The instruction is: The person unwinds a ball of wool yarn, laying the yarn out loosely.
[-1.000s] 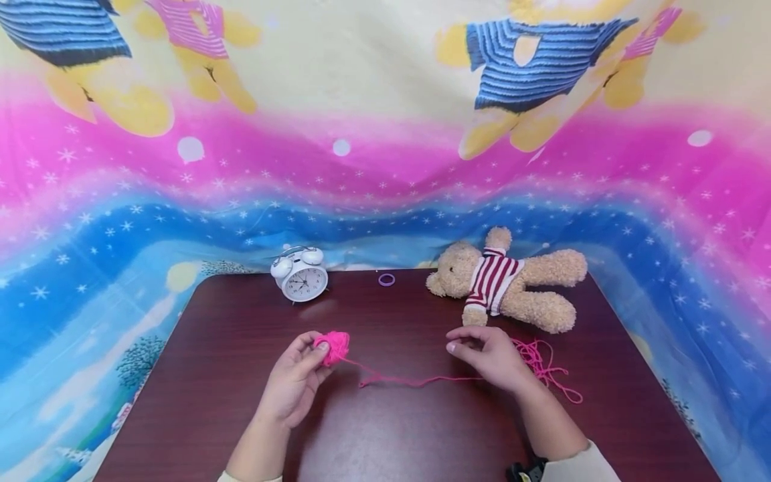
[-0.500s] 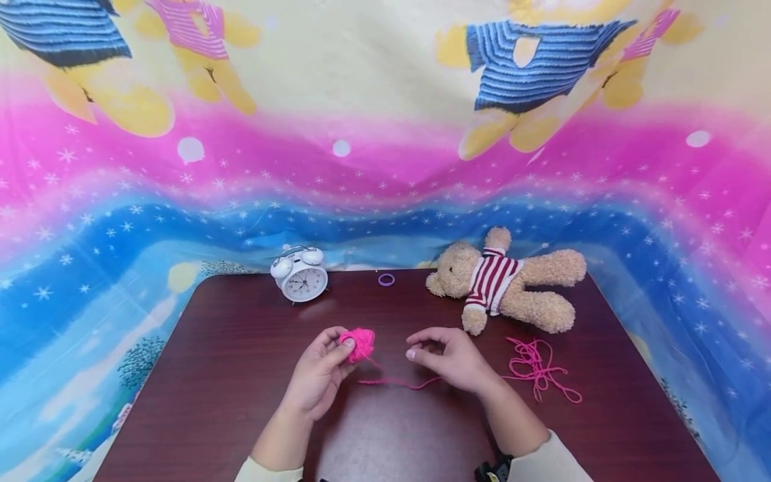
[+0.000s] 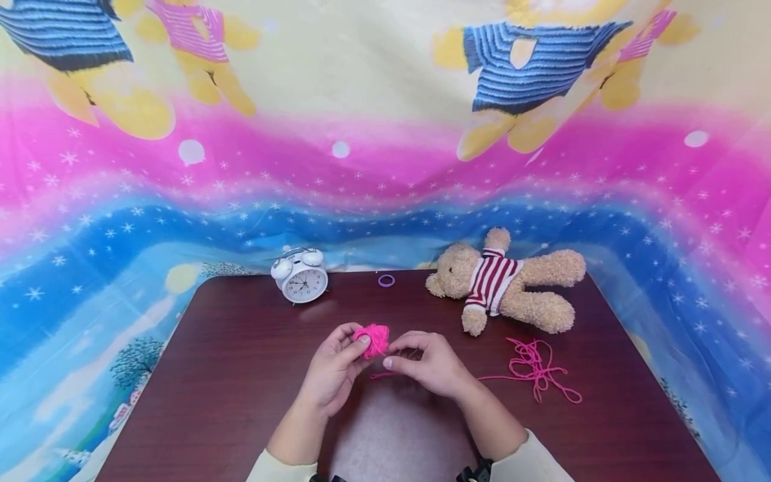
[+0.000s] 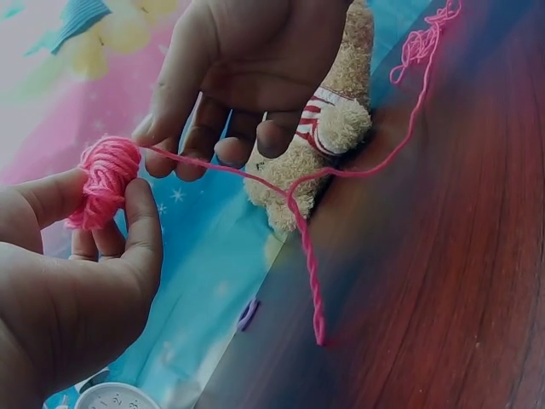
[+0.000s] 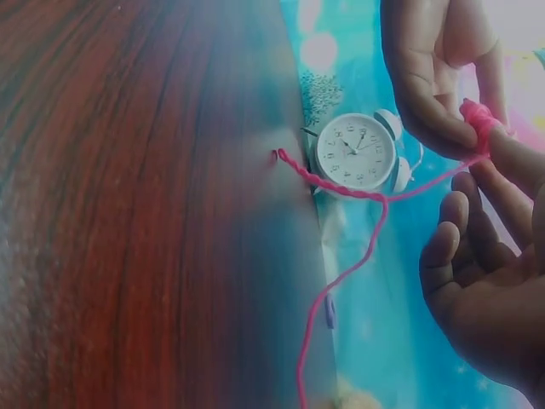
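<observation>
Left hand point(image 3: 333, 368): grips the pink bundle point(image 3: 376, 340) above the desk point(image 3: 241, 381).
Right hand point(image 3: 435, 365): pinches the strand point(image 4: 213, 164) just beside the bundle.
Wound: one part of the yarn, I judge.
Left to wind: loose tangle point(image 3: 538, 370) on the desk, near the teddy bear point(image 3: 494, 284).

Backdrop point(image 3: 385, 167): bright in head view; washed out upper left in left wrist view.
Bench point(image 3: 391, 428): pale glare, lower centre of head view; bluish haze, centre of right wrist view.
Right hand point(image 4: 255, 60): dim in left wrist view.
</observation>
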Demonstrator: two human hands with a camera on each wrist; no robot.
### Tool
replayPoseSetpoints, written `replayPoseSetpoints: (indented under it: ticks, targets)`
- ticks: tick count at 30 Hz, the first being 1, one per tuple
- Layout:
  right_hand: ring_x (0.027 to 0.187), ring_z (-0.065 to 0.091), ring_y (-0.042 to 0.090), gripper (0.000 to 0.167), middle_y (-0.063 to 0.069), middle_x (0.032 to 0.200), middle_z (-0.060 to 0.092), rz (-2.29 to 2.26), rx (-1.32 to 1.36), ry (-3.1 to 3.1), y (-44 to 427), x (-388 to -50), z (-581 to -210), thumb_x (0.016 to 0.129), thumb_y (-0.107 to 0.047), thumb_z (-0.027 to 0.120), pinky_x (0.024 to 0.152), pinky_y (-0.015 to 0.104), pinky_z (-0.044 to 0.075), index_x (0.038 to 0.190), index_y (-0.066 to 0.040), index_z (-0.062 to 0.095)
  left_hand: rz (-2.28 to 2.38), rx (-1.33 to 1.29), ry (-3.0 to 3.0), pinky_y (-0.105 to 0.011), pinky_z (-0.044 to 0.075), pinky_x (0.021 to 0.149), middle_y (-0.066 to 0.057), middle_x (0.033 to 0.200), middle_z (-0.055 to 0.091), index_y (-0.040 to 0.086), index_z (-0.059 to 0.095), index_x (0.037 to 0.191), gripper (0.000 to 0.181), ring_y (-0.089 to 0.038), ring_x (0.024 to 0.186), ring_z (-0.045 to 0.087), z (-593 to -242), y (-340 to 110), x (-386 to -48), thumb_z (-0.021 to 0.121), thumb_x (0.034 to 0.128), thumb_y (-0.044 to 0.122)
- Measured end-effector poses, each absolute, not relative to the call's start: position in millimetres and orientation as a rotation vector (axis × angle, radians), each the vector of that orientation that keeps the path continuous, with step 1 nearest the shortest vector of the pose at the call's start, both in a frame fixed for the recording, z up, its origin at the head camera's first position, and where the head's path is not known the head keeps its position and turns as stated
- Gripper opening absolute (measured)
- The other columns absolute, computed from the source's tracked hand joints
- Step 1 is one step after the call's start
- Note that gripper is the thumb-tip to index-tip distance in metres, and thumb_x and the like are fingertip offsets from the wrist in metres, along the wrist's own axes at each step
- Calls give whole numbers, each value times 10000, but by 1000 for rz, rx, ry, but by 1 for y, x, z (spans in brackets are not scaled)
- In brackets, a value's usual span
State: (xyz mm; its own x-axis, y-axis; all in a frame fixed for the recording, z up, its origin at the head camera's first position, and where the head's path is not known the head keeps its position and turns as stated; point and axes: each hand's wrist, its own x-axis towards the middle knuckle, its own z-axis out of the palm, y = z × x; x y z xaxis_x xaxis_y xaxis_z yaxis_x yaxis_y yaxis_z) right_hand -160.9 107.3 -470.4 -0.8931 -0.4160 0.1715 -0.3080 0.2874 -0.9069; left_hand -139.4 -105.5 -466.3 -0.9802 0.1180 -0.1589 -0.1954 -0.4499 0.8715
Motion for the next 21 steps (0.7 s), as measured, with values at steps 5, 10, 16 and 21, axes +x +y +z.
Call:
replayPoseSetpoints:
  ticks: [5,10,16,21]
  targets:
    - [875,676,98,122,-69,944,762,-1690,-697,2456,105,-158,-468,893,-219,828,765,295,551,991,-146,817,2521,-111,1533,-327,575,886,-142,1230,641,29,490,1180,245,-229,1064,670,-467,-103,-140,651,996,42]
    - [881,671,88,115,-56,950,768,-1702,-693,2462,106,-156,-465,906,-181,807,783,304,541,998,-114,813,2513,-114,1542,-340,570,893,-128,1199,650,34,506,1175,253,-212,1032,674,-469,-105,-139,675,990,68]
    - [888,684,110,89,-80,932,760,-1724,-701,2452,114,-155,-458,916,-209,805,801,290,544,986,-156,811,2513,-102,1554,-354,579,921,-134,1180,668,-26,541,1261,309,-207,1028,684,-473,-109,-137,670,993,60]
    - [832,667,155,64,-50,921,752,-1757,-704,2464,121,-157,-457,927,-209,795,707,270,535,973,-167,807,2502,-89,1560,-375,565,971,-149,1215,672,-90,509,1349,416,-225,1084,690,-476,-114,-135,667,998,67]
